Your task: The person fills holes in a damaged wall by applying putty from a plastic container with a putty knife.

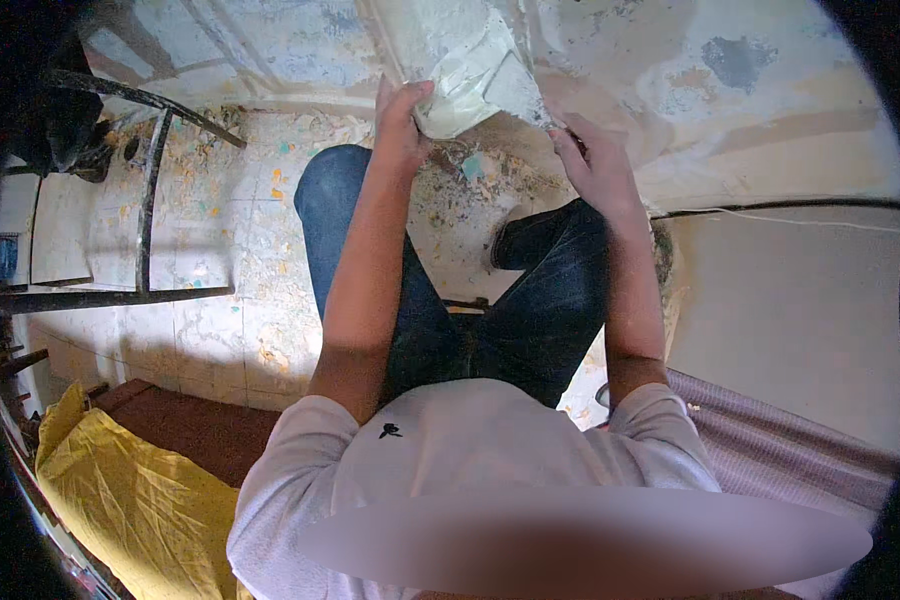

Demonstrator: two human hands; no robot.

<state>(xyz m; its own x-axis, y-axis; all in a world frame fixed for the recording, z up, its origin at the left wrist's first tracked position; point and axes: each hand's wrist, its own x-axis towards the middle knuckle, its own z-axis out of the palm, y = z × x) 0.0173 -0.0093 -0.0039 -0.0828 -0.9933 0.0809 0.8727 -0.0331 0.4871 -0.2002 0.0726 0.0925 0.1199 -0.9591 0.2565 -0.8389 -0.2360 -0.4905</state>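
My left hand [401,128] is closed, thumb uppermost, on the near edge of a flat putty board [395,45]. A thick pale mound of wet putty [460,85] lies spread on it. In my closed right hand [598,165] is a putty knife [523,98]; its blade is smeared with putty and touches the right side of the mound. The grip of the knife is hidden by my fingers. Both hands are out in front of my bent knees, close to a patchy plastered wall [660,80].
A dark metal frame [153,200] stands at the left on a tiled floor [205,320] littered with flakes and stains. Yellow cloth [135,490] lies at the lower left by a brown surface [195,420]. At the right are a grey panel [790,300], a cable [780,208] and striped purplish fabric [770,425].
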